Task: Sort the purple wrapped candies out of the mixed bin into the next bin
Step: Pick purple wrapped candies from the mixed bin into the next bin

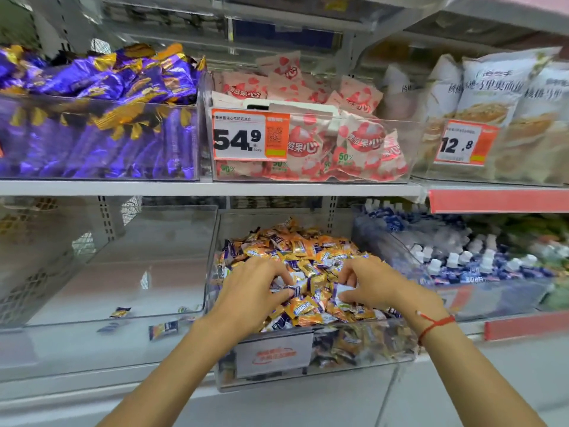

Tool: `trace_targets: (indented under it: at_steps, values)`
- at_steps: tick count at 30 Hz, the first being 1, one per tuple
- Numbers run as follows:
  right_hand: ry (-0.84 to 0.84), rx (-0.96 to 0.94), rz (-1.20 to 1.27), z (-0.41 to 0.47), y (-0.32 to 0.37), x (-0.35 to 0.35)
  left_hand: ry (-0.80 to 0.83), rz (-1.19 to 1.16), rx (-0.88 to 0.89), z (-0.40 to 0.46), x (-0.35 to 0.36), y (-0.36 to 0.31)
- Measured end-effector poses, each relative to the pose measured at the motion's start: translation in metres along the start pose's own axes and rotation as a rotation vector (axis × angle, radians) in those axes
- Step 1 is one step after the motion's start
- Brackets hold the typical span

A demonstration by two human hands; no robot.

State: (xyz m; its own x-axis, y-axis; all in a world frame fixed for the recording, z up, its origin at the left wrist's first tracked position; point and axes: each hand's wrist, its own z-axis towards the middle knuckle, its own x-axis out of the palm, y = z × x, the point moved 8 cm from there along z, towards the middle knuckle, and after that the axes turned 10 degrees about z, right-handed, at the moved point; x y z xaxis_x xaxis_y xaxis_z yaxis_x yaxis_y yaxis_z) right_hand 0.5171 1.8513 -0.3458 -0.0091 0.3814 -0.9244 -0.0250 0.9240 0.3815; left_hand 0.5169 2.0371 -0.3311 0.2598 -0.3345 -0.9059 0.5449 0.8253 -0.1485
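A clear mixed bin (363, 360) on the lower shelf holds a heap of orange and purple wrapped candies (308, 251). Both my hands are in the heap near its front. My left hand (249, 291) pinches a purple wrapped candy (296, 291) between thumb and fingertips. My right hand (369, 282) has its fingers curled down into white and purple wrappers (342, 289); what it holds is hidden. To the left stands a clear, nearly bare bin (92, 340) with two or three loose candies (120, 312) on its floor.
The upper shelf carries a bin of purple and gold packets (98, 112), a bin of pink packets (323, 140) with a 54.9 price tag, and white bags (492, 103). Right of the mixed bin is a bin of small blue and white bottles (462, 260).
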Motion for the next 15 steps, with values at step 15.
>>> trace_targets:
  at_steps: [15]
  values:
    - [-0.092, -0.262, 0.005, 0.018, 0.077, 0.023, -0.142, -0.307, -0.153, -0.023, -0.038, 0.045]
